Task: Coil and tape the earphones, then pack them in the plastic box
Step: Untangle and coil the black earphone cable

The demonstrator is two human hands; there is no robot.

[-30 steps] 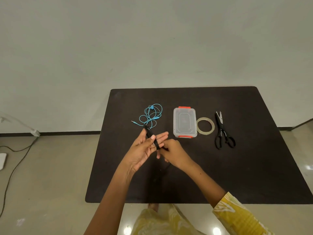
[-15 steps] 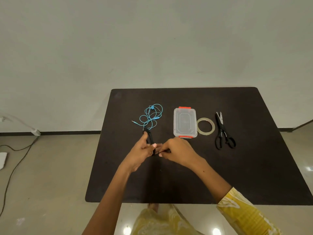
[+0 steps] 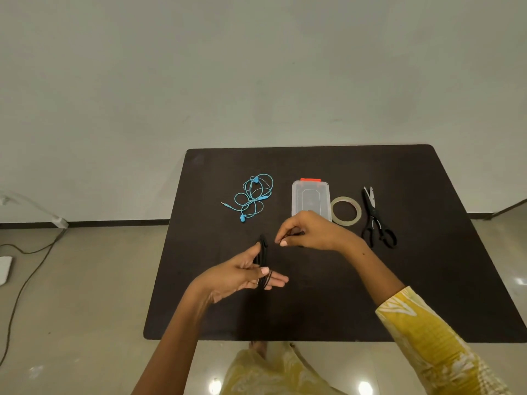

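Note:
Black earphones [image 3: 263, 253] are wound in loops around the fingers of my left hand [image 3: 245, 273], which is held above the dark table [image 3: 399, 280] with its thumb pressing the coil. My right hand [image 3: 306, 230] hovers a little to the right and farther back, pinching the free end of the black cord between thumb and fingers. Blue earphones [image 3: 252, 196] lie loosely tangled at the back left. The clear plastic box [image 3: 310, 199] with orange clips sits shut at the back centre, partly behind my right hand.
A roll of clear tape [image 3: 346, 210] lies right of the box, and black scissors [image 3: 376, 219] lie right of the tape. On the floor to the left run a cable [image 3: 25, 269] and a white power strip [image 3: 58, 222].
My hands have drawn apart. The right hand moved up and right with the cord end, and the left hand dropped toward me with the coil on its fingers.

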